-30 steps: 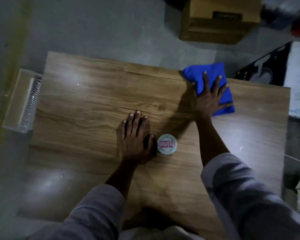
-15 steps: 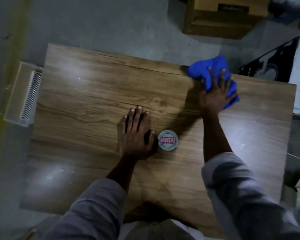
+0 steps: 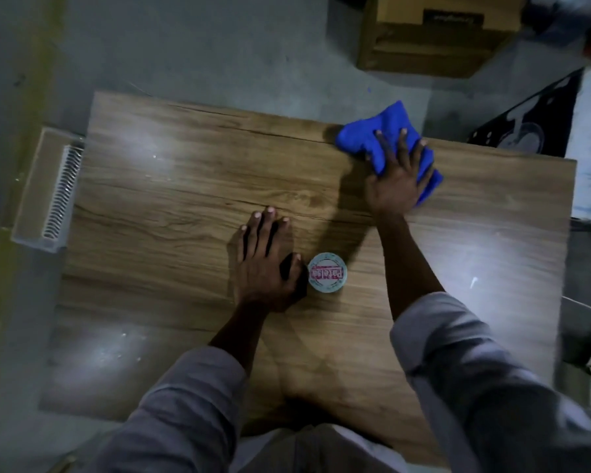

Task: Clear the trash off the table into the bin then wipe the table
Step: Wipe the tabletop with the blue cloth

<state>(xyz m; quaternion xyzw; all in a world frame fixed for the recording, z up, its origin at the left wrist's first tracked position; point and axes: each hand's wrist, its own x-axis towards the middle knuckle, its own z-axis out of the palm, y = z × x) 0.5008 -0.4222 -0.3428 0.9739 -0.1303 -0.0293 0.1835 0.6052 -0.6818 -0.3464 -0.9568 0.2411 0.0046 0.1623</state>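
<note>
A blue cloth (image 3: 365,136) lies bunched near the far edge of the wooden table (image 3: 171,186). My right hand (image 3: 394,179) presses flat on the cloth with fingers spread and straight. My left hand (image 3: 265,264) rests flat on the table's middle, fingers straight and pointing away from me. A small round white lid with a pink label (image 3: 327,273) sits on the table just right of my left thumb, and it is not held.
A pale rectangular bin with a ribbed side (image 3: 46,189) stands on the floor at the table's left edge. A cardboard box (image 3: 434,32) sits on the floor beyond the table. A black and white box (image 3: 560,124) stands at the right.
My right hand has slid the blue cloth a little leftwards along the far edge and now lies flatter on it. My left hand and the round lid have stayed in place.
</note>
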